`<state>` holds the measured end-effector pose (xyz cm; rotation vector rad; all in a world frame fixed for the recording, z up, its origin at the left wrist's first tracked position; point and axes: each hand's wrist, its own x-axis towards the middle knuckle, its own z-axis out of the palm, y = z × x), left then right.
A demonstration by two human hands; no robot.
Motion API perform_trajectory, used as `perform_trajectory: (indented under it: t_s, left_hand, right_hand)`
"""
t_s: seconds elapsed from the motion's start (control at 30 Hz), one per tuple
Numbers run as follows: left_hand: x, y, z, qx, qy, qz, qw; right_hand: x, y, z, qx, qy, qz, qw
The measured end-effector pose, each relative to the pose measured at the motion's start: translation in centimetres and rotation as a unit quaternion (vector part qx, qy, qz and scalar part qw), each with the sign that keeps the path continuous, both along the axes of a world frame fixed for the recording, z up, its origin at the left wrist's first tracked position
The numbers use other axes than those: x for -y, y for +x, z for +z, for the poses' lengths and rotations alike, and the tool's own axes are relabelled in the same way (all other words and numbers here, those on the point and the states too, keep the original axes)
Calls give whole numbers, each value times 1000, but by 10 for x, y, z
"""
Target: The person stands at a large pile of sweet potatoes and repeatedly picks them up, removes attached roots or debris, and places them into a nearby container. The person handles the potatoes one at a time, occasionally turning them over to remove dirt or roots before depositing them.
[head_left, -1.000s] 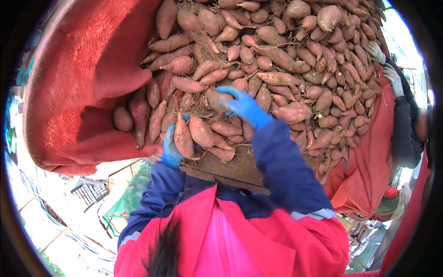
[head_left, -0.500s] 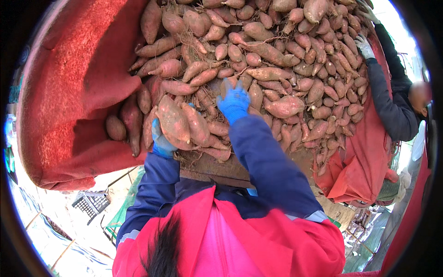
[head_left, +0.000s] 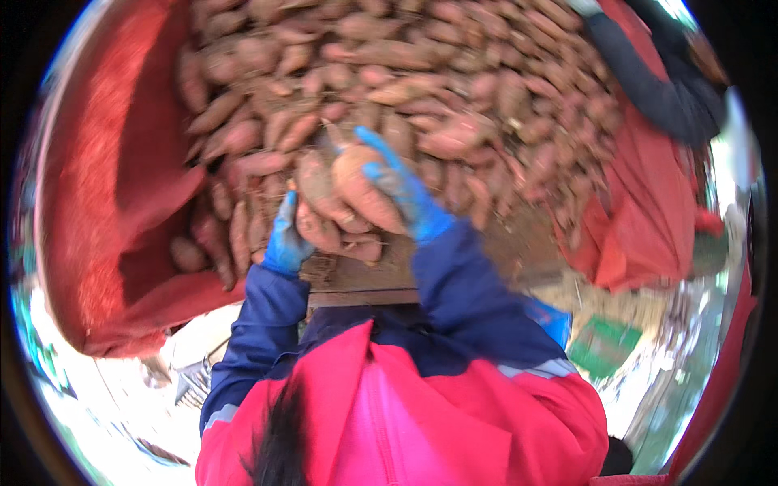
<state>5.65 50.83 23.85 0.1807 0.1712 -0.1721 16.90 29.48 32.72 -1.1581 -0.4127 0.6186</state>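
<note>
A large pile of sweet potatoes (head_left: 454,130) with fine roots fills the upper middle. My left hand (head_left: 288,239), in a blue glove, is closed around the left side of a bunch of sweet potatoes (head_left: 320,186) at the pile's near edge. My right hand (head_left: 401,186), also blue-gloved, grips a large sweet potato (head_left: 361,190) beside that bunch, fingers over its upper right side. The two hands are close together, and the potatoes they hold touch. The picture is blurred by motion.
A red cloth (head_left: 105,202) borders the left side, another (head_left: 632,211) the right. A brown board (head_left: 527,251) lies below the pile. A co-worker's dark-sleeved arm (head_left: 648,93) reaches in at top right. A green crate (head_left: 604,348) stands low at right.
My right hand has drawn back toward my left, now with a large sweet potato in it. The view has shifted, and the co-worker's arms appear higher.
</note>
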Motion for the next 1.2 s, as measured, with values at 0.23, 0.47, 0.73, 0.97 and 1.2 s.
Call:
perform_trajectory:
  t_s: [0.23,0.47,0.73,0.97,1.2]
  left_hand:
    - [180,-7,39,-24,125,-218,968]
    - [432,-71,31,41,75,-599,796]
    - [435,-84,-21,367,551,-348,664]
    - [192,-6,5,194,914,61,350]
    - [52,54,-12,179,982,20,64]
  right_hand:
    - [174,-82,-10,-100,100,-195,970]
    - [443,-294,-19,-222,11,-555,802]
    - [566,-428,-102,-278,-243,-732,572]
    - [434,-209,-125,71,-475,-389,786]
    - [139,-27,-71,409,-409,-176,797]
